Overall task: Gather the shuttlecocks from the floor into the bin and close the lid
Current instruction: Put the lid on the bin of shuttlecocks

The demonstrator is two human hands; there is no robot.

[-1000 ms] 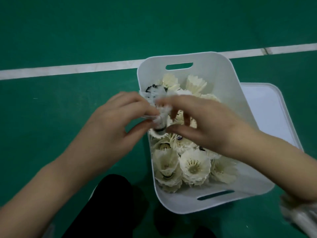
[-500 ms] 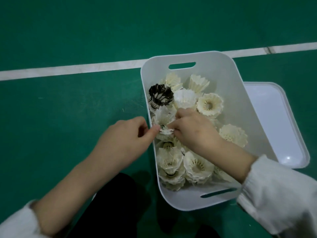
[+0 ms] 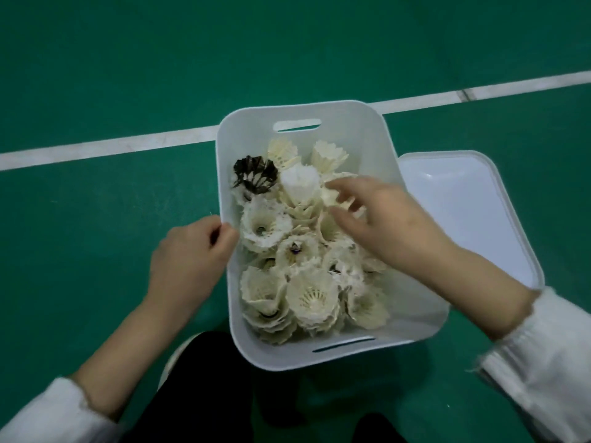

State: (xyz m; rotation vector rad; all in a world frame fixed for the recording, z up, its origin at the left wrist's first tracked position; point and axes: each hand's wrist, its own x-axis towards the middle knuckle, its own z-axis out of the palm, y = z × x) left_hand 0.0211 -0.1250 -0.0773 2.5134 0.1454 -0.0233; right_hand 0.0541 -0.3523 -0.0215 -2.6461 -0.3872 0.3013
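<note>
Hands (image 3: 188,260) (image 3: 393,225) above green court floor (image 3: 96,75)

Bin (image 3: 364,139) interior filled nearly wall to wall by packed shuttlecocks (image 3: 287,251). Bare wall is seen only at far end, under handle slot (image 3: 297,125), and along right side. Far-right part of pile is covered by spread right hand (image 3: 383,215). Left rim is flanked by curled left hand (image 3: 192,251); grip on rim not determinable. Right flank is blocked by lid (image 3: 463,212), laid flat just beside bin. Open green floor (image 3: 287,43) is left at left and beyond. Near side is crowded by dark trouser leg (image 3: 204,388).
</note>
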